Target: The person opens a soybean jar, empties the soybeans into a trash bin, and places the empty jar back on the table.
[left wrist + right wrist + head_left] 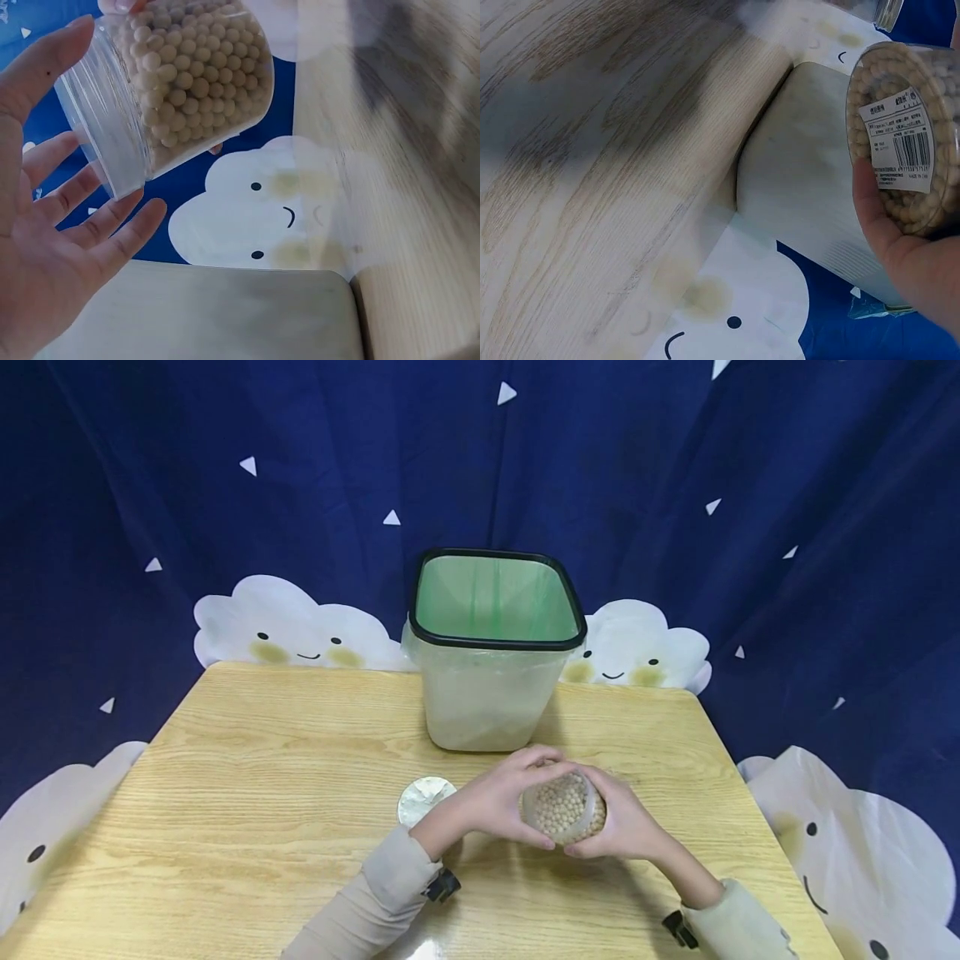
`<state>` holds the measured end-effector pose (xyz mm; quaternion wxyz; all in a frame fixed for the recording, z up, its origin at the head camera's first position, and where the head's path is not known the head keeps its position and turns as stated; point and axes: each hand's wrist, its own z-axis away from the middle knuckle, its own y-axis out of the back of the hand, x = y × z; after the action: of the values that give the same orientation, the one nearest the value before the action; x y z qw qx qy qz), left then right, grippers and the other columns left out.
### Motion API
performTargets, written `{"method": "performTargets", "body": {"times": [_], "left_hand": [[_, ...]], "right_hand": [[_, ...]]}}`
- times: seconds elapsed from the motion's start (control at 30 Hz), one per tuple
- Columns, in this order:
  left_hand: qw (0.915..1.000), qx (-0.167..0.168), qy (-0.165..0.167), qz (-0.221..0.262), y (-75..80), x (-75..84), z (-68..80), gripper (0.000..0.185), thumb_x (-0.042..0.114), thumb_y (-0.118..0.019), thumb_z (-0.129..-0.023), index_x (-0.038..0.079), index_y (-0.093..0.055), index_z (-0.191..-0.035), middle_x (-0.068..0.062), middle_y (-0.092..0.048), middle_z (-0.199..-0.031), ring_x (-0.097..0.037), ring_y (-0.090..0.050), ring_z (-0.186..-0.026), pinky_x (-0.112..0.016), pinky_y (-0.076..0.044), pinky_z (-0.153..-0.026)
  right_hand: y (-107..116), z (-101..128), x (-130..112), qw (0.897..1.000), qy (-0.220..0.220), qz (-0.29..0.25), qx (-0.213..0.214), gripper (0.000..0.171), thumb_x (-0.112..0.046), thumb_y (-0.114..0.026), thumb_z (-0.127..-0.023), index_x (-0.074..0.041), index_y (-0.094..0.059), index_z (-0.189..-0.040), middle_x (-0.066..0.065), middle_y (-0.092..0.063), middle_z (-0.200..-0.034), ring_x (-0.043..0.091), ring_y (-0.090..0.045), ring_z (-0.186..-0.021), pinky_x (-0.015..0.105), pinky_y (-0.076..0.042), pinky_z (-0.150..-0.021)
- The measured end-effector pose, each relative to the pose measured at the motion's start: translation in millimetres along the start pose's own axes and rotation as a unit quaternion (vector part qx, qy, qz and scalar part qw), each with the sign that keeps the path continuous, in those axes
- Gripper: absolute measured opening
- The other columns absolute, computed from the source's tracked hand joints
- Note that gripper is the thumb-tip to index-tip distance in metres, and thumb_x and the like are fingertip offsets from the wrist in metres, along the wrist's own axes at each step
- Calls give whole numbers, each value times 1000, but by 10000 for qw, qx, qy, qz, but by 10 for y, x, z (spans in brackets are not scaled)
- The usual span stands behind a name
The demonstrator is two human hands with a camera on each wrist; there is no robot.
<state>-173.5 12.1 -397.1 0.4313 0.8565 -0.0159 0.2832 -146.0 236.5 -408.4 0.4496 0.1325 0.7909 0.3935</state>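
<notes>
Both hands hold a clear plastic jar (pixel 561 807) of small beige balls, tilted above the table in front of the bin. My left hand (pixel 504 802) curves its thumb and fingers around the top end; in the left wrist view its fingertips (pixel 154 212) meet the wide clear band there. Whether that band is a lid or the neck I cannot tell. The right hand (pixel 626 818) grips the base end, its thumb (pixel 870 202) beside a white barcode label (pixel 900 142) on the bottom. Left of the jar is a round silvery top (pixel 424 800), partly behind my left forearm.
A pale bin (pixel 487 702) with a black rim and a green-looking inside stands at the back of the wooden table (pixel 285 760). Behind it hangs a dark blue curtain (pixel 322 485) with white triangles and clouds. Each wrist wears a small black device.
</notes>
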Motion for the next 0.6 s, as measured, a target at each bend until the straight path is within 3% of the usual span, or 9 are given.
{"method": "performTargets", "body": {"times": [0.47,0.6], "left_hand": [[9993,102,334,-118,-4,-13,27,91,44,-85,-53,17,-49,-132,0,-47,-122,-12,-50,-105,-24,-39,-92],[9972,243,666,-251,-31,3,32,89,47,-84,-53,18,-50,-130,-1,-50,-118,-13,-53,-100,-24,-42,-87]], "right_hand": [[-86,8,-28,9997,-163,-65,178,94,-26,-88,-43,-7,-47,-126,1,-57,-113,16,-55,-94,38,-49,-77],[-116,6,-40,9990,-271,102,341,91,-26,-87,-44,-6,-48,-124,3,-58,-109,18,-56,-92,39,-49,-75]]}}
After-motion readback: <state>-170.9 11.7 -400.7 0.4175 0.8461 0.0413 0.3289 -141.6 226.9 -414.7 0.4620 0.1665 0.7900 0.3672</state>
